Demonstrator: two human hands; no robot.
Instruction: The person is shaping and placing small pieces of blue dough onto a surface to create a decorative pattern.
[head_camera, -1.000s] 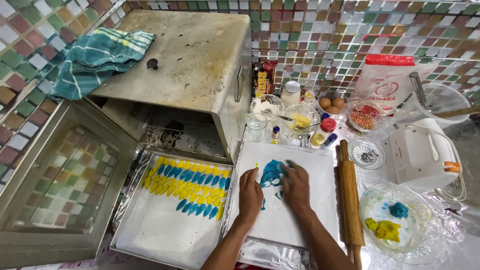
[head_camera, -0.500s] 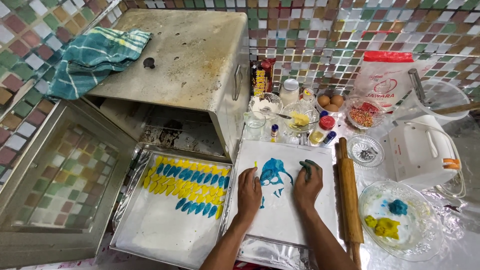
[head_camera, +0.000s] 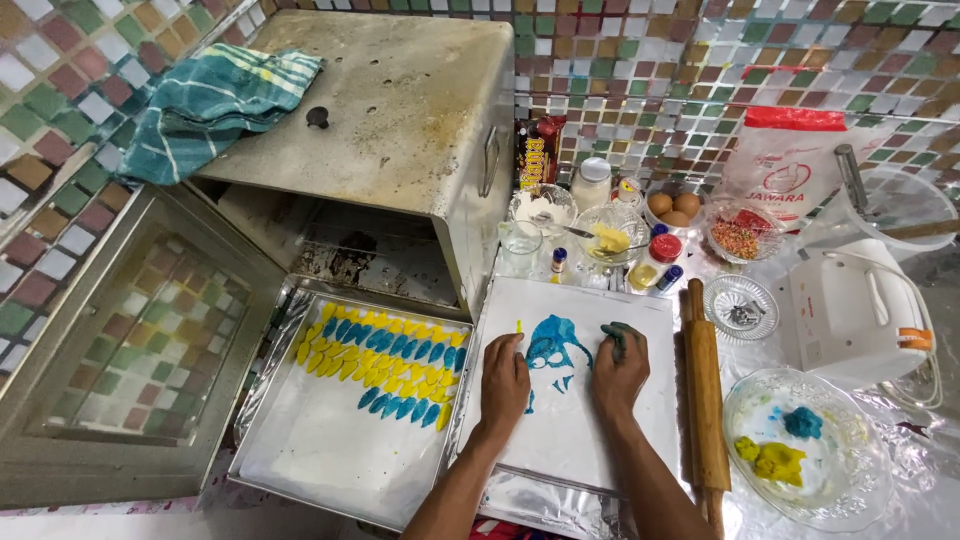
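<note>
My left hand (head_camera: 505, 381) rests palm down on the white sheet (head_camera: 580, 440), just left of a flattened patch of blue dough (head_camera: 553, 350). My right hand (head_camera: 620, 368) sits to the right of that patch, its fingers closed around a small lump of blue dough (head_camera: 612, 338). A tiny yellow sliver (head_camera: 519, 327) lies on the sheet above my left hand. Left of the sheet, a metal baking tray (head_camera: 330, 450) carries rows of yellow and blue leaf-shaped pieces (head_camera: 385, 365).
A wooden rolling pin (head_camera: 705, 400) lies along the sheet's right edge. A glass bowl (head_camera: 850, 490) holds yellow and blue dough lumps. A white hand mixer (head_camera: 850, 310), small bowls, jars, eggs and a flour bag stand behind. The metal oven (head_camera: 400, 110) is open, door (head_camera: 130, 350) down.
My right hand has lifted off the flattened blue dough and shifted right, picking up a small blue lump. The left hand stays flat on the sheet.
</note>
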